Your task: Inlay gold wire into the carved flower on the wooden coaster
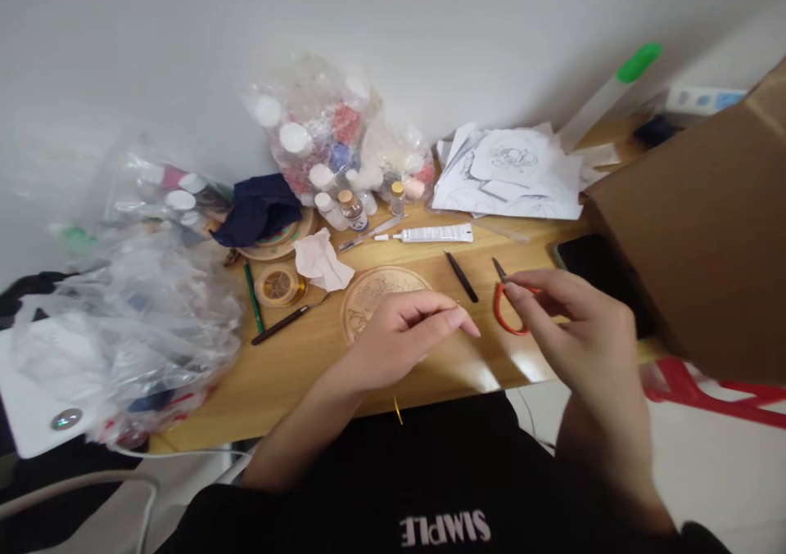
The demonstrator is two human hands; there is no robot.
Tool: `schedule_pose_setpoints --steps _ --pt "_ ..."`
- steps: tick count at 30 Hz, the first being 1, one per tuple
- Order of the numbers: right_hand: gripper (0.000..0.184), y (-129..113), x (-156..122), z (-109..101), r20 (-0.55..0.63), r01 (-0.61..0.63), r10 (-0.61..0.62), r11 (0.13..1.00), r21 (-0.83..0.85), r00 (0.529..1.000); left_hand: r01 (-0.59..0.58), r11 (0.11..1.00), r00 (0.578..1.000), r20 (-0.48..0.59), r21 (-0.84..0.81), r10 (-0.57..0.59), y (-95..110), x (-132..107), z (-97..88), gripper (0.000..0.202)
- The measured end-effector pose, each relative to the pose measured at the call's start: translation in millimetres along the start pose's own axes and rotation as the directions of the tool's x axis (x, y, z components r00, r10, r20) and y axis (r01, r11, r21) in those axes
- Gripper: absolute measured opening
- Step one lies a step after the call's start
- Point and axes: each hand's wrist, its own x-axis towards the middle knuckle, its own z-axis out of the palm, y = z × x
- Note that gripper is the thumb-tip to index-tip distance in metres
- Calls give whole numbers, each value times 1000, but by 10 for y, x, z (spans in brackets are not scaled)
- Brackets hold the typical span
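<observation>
My left hand (408, 333) is closed in a pinch, with a tiny golden tip of wire (458, 303) showing between thumb and fingers. A yellow-gold strand (398, 410) hangs below that hand, in front of the table edge. Under and behind it lies a round wooden disc (386, 280) with line drawings. My right hand (580, 325) has thumb and forefinger pressed together over the orange-handled scissors (502, 317); whether it grips them or something small cannot be told. Black tweezers (462, 277) lie between the hands.
Left of the disc are a spool of golden wire (279, 286), a dark-handled hook tool (282, 325), a green pencil (253, 299) and a tissue (323, 261). Behind stand bagged bottles (319, 145), a glue tube (435, 233) and drawings (509, 173). A cardboard box (700, 235) borders the right.
</observation>
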Motion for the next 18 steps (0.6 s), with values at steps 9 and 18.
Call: schedule_pose_setpoints --steps 9,18 --pt "8 -430 -91 30 247 90 -234 871 484 940 -122 972 991 -34 201 131 24 -125 124 26" --pt "6 -326 -347 17 242 226 -351 876 426 904 -54 964 998 -16 261 60 -140 -367 251 27"
